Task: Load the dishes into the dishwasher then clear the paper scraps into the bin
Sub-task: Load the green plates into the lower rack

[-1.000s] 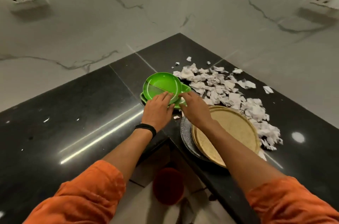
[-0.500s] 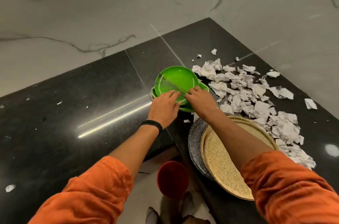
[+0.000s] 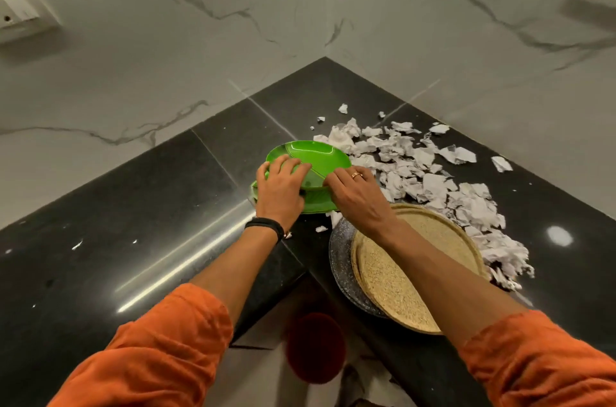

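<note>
Green plate, the top one of a pair, sits tilted over the lower plate at 12 o'clock from me, close to the inner corner of the table. My left hand curls its fingers over the rim at 9 o'clock and my right hand pinches the rim at 4 o'clock, so both grip it.

I judge the glossy rim the main risk. With a tilted plate and only fingertip hold on the right, it may slide out as I lift. The lower plate lies near the table's edge, and any drag from the top one may push it off.

Scraps are heaped from 1 to 4 o'clock of the plates, some touching them. A careless lift may scatter them to the floor, and one bit lies right at the edge.

My right forearm crosses a tan plate stacked on a grey plate at 5 o'clock. Both seem to overhang the edge, so a dropped elbow may tip them.

A blurred red thing stands on the floor at 6 o'clock; I cannot tell if it is the bin. No dishwasher shows.
</note>
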